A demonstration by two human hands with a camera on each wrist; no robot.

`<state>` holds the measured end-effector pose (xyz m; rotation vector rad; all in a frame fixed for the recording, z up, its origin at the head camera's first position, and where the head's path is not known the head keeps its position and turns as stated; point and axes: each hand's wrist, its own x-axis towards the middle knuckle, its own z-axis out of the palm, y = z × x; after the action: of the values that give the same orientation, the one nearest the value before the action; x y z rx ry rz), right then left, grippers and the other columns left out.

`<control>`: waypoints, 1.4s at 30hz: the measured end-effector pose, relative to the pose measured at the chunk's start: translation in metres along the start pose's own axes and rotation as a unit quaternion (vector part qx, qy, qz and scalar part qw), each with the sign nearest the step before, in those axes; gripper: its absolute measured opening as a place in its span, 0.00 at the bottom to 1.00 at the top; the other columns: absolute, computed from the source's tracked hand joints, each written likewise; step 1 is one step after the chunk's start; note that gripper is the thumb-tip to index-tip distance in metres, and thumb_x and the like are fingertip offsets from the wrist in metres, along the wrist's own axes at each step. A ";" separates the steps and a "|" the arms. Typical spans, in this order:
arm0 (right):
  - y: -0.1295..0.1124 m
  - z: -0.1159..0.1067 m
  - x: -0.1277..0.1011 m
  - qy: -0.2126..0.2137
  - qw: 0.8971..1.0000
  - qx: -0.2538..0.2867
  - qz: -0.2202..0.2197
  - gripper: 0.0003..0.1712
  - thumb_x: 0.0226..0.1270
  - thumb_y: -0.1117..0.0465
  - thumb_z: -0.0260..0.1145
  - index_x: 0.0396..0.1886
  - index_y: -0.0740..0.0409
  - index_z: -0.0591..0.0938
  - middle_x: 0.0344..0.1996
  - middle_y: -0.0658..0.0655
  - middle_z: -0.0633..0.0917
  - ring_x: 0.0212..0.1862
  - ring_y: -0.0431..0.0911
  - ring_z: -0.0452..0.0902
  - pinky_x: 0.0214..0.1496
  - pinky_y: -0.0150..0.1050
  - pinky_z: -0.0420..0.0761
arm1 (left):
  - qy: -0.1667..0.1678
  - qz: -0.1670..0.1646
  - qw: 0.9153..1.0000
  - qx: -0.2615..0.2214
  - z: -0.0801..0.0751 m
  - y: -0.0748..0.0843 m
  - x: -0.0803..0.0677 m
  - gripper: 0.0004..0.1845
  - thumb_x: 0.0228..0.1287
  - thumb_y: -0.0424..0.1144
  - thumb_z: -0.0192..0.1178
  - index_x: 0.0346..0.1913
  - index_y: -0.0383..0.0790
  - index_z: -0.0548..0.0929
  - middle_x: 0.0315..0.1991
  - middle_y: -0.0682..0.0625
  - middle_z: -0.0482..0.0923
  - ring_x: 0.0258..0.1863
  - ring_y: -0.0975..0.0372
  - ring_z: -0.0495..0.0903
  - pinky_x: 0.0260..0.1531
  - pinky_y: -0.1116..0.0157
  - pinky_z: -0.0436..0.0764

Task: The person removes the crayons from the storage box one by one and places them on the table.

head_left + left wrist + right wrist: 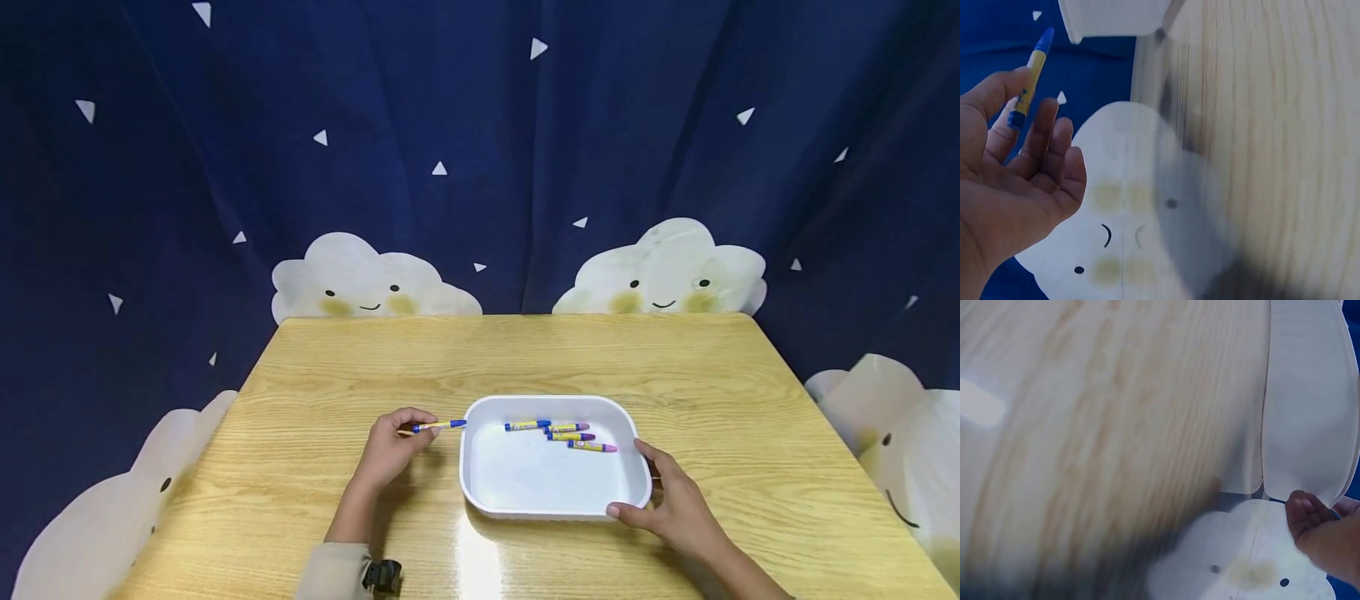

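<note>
My left hand (393, 450) pinches a blue and yellow crayon (438, 426) just left of a white tray (480, 487), the crayon's tip pointing at the tray's rim. In the left wrist view the crayon (1030, 78) sits between thumb and fingers of my left hand (1019, 169), below the tray (1113, 17). Several crayons lie inside the tray: a blue one (527, 426) and purple ones (570, 436) near its far side. My right hand (671, 500) holds the tray's near right corner, thumb on the front rim. The right wrist view shows my right hand's fingertips (1304, 512) against the tray wall (1310, 412).
The tray stands near the front middle of a light wooden table (337, 367). A dark blue curtain with white clouds (660, 271) hangs behind and beside the table. A small black device (382, 575) sits on my left sleeve.
</note>
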<state>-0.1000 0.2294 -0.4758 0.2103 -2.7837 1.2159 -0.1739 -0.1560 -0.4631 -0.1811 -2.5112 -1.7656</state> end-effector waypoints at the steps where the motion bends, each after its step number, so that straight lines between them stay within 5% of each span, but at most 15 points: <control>1: 0.000 0.000 0.000 -0.001 1.000 0.000 0.000 0.59 0.37 0.46 0.80 0.64 0.70 0.62 0.45 0.60 0.76 0.43 0.49 0.75 0.44 0.41 0.76 | -0.003 -0.005 1.000 0.000 -0.002 -0.002 0.000 0.04 0.53 0.31 0.67 0.32 0.41 0.85 0.31 0.51 0.80 0.34 0.58 0.76 0.33 0.62 0.76; 11: 0.004 0.001 0.000 -0.001 1.000 0.009 0.000 0.58 0.37 0.47 0.80 0.64 0.69 0.62 0.44 0.60 0.75 0.42 0.49 0.76 0.41 0.39 0.76 | -0.031 -0.044 0.998 -0.013 -0.021 -0.012 0.011 0.07 0.55 0.31 0.66 0.38 0.34 0.84 0.33 0.46 0.79 0.31 0.58 0.74 0.28 0.63 0.75; 16: 0.001 0.000 0.001 -0.006 1.000 0.020 0.010 0.58 0.38 0.48 0.80 0.65 0.69 0.61 0.44 0.61 0.75 0.41 0.50 0.76 0.41 0.38 0.77 | -0.024 -0.099 0.994 -0.027 -0.026 -0.010 0.019 0.09 0.54 0.28 0.66 0.40 0.29 0.83 0.33 0.42 0.78 0.29 0.55 0.73 0.28 0.59 0.75; 25: -0.001 0.000 0.003 -0.010 0.999 0.035 0.015 0.59 0.36 0.49 0.81 0.65 0.70 0.61 0.44 0.61 0.75 0.40 0.49 0.77 0.40 0.36 0.77 | -0.014 -0.124 0.992 -0.009 -0.027 -0.030 0.031 0.10 0.54 0.30 0.66 0.41 0.33 0.84 0.36 0.46 0.77 0.30 0.58 0.70 0.30 0.61 0.73; 34: -0.003 -0.001 0.000 -0.011 0.999 0.032 0.025 0.58 0.37 0.50 0.80 0.65 0.70 0.61 0.44 0.62 0.76 0.41 0.50 0.76 0.41 0.37 0.77 | -0.008 -0.120 0.990 0.078 -0.023 -0.044 0.046 0.08 0.53 0.32 0.68 0.36 0.34 0.86 0.36 0.45 0.78 0.31 0.58 0.71 0.28 0.65 0.72; 42: -0.004 0.000 0.000 -0.016 0.999 0.041 0.028 0.58 0.38 0.50 0.80 0.65 0.69 0.60 0.49 0.64 0.74 0.41 0.50 0.77 0.37 0.35 0.76 | -0.003 -0.123 0.978 0.170 -0.020 -0.045 0.050 0.06 0.51 0.32 0.69 0.34 0.37 0.87 0.35 0.47 0.80 0.36 0.56 0.74 0.33 0.62 0.71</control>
<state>-0.0995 0.2271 -0.4729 0.1605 -2.7874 1.3543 -0.2302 -0.1866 -0.4923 0.1492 -2.8939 -1.3647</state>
